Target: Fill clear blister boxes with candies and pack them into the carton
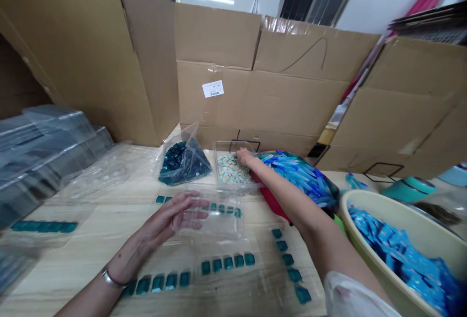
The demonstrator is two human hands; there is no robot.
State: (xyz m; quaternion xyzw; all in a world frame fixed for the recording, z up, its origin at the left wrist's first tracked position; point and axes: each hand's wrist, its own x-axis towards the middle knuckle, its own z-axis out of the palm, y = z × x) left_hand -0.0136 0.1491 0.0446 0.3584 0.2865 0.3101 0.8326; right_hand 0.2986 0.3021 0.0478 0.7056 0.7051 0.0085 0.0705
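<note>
My left hand (178,214) grips the left end of a clear plastic box (222,227), its fingers showing through the plastic. Under and behind that box lies a row of teal square gems (222,208). My right hand (245,156) reaches into a clear container (216,161) of small pale green, white and pinkish pieces (230,170). Its fingers are closed and point down among the pieces; whatever they pinch is hidden. Left of the container stands an open clear bag of dark teal gems (182,163).
More teal gem rows (228,262) lie in clear trays nearby. Grey-clear plastic boxes (47,137) are stacked left. Blue slender pieces (292,173) fill a red-edged bag beside my right forearm. A cream basin (346,207) holds blue packets. Cardboard walls (219,39) enclose the back.
</note>
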